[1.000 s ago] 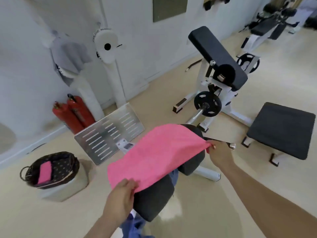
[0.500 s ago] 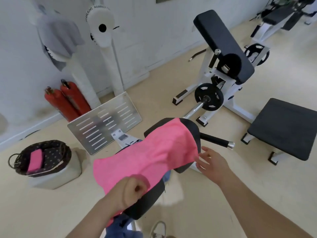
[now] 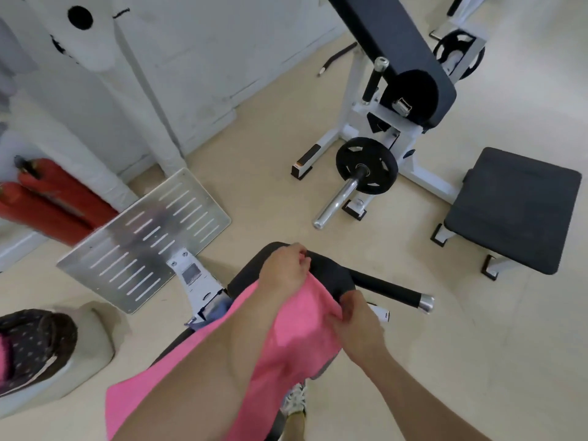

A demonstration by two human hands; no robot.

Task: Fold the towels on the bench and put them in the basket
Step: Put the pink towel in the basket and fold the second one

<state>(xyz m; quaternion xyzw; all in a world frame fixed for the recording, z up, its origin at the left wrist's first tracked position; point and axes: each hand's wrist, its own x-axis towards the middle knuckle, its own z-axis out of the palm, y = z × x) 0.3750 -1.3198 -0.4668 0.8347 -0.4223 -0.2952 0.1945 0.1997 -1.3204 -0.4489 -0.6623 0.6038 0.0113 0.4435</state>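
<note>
- Pink towel (image 3: 296, 329) lies draped along the bench (image 3: 331, 275) and covers most of the pad. Only the bench's far end shows bare and black.
- At the bench's far end the left hand (image 3: 283, 268) has its fingers curled round the towel's far edge, with a bunch of cloth gathered in the grip.
- At the bench's right side, a little nearer than the left, the right hand (image 3: 354, 319) pinches the towel's right edge between thumb and fingers.
- The step in hand looks like the first fold of this towel. Both hands hold cloth at the far end, and the towel is loose and rumpled rather than squared.
- The next move calls for keeping both grips and carrying the held edge back along the bench to meet the near edge. The corners then need matching and the fold pressing flat on the pad. Soft cloth will sag between the hands, so it needs some tension.
- A blue cloth (image 3: 219, 308) peeps out from under the towel at the bench's left side. It is probably another towel, and it could drag along with the pink one.
- The basket (image 3: 41, 342) sits on a pale block (image 3: 89, 338) well to the left of the bench, partly cut off by the frame. A pink piece (image 3: 3, 354) lies inside, so the task seems partly done.
</note>
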